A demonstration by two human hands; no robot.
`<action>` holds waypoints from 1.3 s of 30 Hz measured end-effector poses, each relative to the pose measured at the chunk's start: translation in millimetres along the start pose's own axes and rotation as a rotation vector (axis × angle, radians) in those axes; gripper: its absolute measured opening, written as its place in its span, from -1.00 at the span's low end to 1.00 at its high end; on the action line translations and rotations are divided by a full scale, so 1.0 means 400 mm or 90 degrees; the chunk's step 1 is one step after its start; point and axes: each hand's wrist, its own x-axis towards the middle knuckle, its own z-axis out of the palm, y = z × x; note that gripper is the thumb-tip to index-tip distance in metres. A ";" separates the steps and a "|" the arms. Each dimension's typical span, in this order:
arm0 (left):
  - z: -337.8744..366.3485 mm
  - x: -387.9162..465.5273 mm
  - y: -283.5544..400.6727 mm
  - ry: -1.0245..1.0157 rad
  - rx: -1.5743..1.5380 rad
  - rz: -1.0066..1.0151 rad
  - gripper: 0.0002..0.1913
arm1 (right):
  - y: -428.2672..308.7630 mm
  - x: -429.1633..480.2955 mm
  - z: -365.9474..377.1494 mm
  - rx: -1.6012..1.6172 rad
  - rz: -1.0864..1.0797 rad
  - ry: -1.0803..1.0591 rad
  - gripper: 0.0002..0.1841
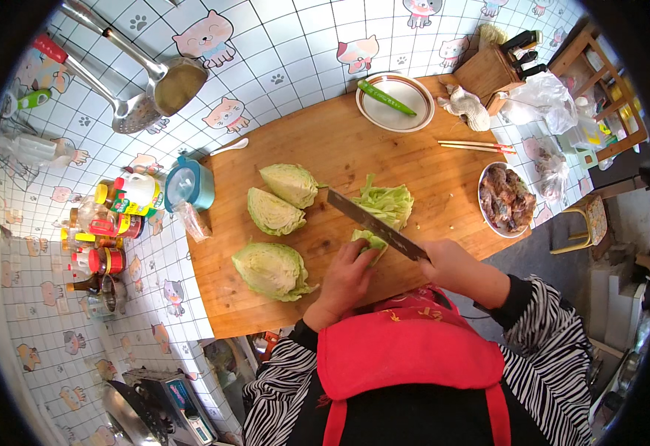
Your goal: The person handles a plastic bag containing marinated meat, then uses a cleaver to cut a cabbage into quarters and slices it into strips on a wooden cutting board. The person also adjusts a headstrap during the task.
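My right hand (452, 268) grips the handle of a kitchen knife (374, 222), whose broad blade points to the upper left. Beneath the blade, my left hand (345, 280) presses with curled fingers on a piece of green cabbage (370, 245). Just beyond the knife lies a heap of cut cabbage (385, 202). To the left on the wooden board (325, 150) rest two cabbage wedges (289, 185), (275, 212) side by side. A larger cabbage piece (272, 271), cut face up, lies nearer to me. The blade's lower edge is partly hidden.
A plate with a green chili pepper (386, 98) stands at the back. On the right are chopsticks (475, 146), a bowl of dark meat pieces (504, 195) and a knife block (486, 72). A teal container (191, 187), a white spoon (230, 146) and several seasoning bottles (107, 223) are on the left.
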 end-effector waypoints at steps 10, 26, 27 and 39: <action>0.014 0.015 0.004 -0.011 -0.004 0.009 -0.62 | -0.008 -0.001 0.010 -0.088 0.043 -0.094 -0.79; 0.013 -0.026 -0.003 0.046 0.024 0.020 -0.63 | -0.040 -0.035 -0.002 -0.024 0.016 -0.039 -0.80; 0.016 -0.024 -0.003 0.042 0.030 0.027 -0.64 | -0.047 -0.042 -0.011 -0.037 0.025 -0.054 -0.80; 0.028 -0.040 -0.014 0.033 0.011 0.030 -0.64 | -0.036 0.046 0.058 -0.099 0.049 -0.131 -0.78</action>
